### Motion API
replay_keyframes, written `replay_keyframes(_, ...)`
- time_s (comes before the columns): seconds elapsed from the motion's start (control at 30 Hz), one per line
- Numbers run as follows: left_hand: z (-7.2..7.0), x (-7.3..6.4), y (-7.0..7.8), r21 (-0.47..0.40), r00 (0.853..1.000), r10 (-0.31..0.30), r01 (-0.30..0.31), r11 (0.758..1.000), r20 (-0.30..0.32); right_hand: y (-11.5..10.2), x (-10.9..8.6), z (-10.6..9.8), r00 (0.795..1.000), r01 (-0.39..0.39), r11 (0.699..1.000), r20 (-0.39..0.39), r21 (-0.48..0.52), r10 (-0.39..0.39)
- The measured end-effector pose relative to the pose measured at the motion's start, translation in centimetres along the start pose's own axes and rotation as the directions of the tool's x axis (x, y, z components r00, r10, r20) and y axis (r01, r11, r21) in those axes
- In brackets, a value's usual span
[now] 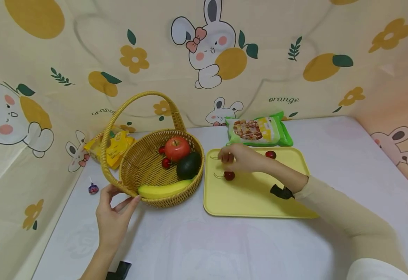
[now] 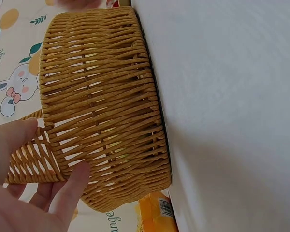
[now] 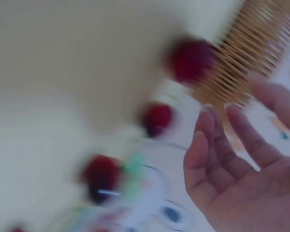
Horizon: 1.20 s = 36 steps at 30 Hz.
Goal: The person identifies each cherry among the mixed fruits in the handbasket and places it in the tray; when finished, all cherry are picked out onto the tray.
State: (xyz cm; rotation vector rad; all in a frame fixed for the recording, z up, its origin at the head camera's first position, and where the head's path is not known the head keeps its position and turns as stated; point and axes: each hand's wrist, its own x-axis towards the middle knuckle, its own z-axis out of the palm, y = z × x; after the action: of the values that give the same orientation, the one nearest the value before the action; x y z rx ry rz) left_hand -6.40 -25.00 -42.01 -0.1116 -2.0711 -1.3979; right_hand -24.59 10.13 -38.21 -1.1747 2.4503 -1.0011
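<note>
My left hand (image 1: 113, 221) grips the wicker basket (image 1: 146, 169) at its rim, where the handle (image 1: 105, 142) joins; thumb and fingers show there in the left wrist view. In the basket lie a banana (image 1: 165, 189), a red apple (image 1: 172, 149), a dark green avocado (image 1: 189, 166) and two cherries (image 1: 166, 163). Over the left part of the yellow tray (image 1: 253, 202) is my right hand (image 1: 242, 157), its fingers loosely bent and holding nothing in the right wrist view. A stemmed cherry (image 1: 229, 176) lies just below it, another cherry (image 1: 270, 154) at the tray's far edge.
Behind the tray lies a green food packet (image 1: 258, 130). A yellow bag (image 1: 114, 151) sits left of the basket against the printed cloth, and a small wrapped lollipop (image 1: 93, 188) lies on the white table (image 1: 190, 245) near its left edge.
</note>
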Motion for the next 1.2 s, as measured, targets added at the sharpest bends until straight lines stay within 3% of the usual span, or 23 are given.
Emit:
replay_keyframes(0.13, -0.2, -0.1, 0.0, 0.018, 1.0, -0.003, 0.003, 1.0, -0.005, -3.8, 3.7, -1.3, 0.994, 0.091, 0.991, -0.063, 0.1, -0.085)
replay_keyframes(0.27, -0.3, -0.2, -0.4, 0.017, 1.0, 0.003, -0.003, 1.0, -0.005, -7.6, 8.8, -0.6, 0.988, 0.152, 0.979, -0.042, 0.137, -0.147)
replay_keyframes(0.43, -0.2, -0.3, -0.8, 0.014, 1.0, 0.014, -0.014, 1.0, -0.001, -10.2, 15.0, 2.1, 0.993, 0.099, 0.982, 0.042, 0.161, -0.107)
replay_keyframes(0.57, -0.1, -0.3, -0.7, 0.011, 1.0, 0.017, -0.017, 1.0, 0.004, -10.4, 17.9, 4.0, 0.994, -0.001, 0.983, 0.103, 0.183, -0.018)
replay_keyframes(0.77, 0.1, -0.2, -0.6, -0.005, 1.0, 0.005, -0.005, 1.0, 0.014, -9.2, 20.0, 5.5, 0.993, -0.05, 0.977, 0.117, 0.208, 0.026)
replay_keyframes(0.93, 0.3, -0.3, -0.8, 0.008, 1.0, 0.009, -0.009, 1.0, 0.023, -8.2, 19.8, 5.5, 0.99, -0.051, 0.968, 0.137, 0.245, 0.018)
replay_keyframes(1.0, 0.2, -0.3, -0.8, 0.019, 1.0, 0.007, -0.008, 1.0, 0.023, -8.3, 19.2, 5.2, 0.977, -0.084, 0.967, 0.212, 0.24, 0.032)
replay_keyframes(1.1, 0.0, -0.2, -0.7, 0.025, 1.0, 0.004, -0.004, 1.0, 0.016, -8.9, 18.5, 4.7, 0.939, -0.137, 0.968, 0.339, 0.21, 0.059)
replay_keyframes(1.2, -0.2, 0.0, -0.5, 0.021, 1.0, 0.013, -0.014, 1.0, 0.018, -9.5, 18.0, 4.4, 0.907, -0.175, 0.967, 0.413, 0.186, 0.084)
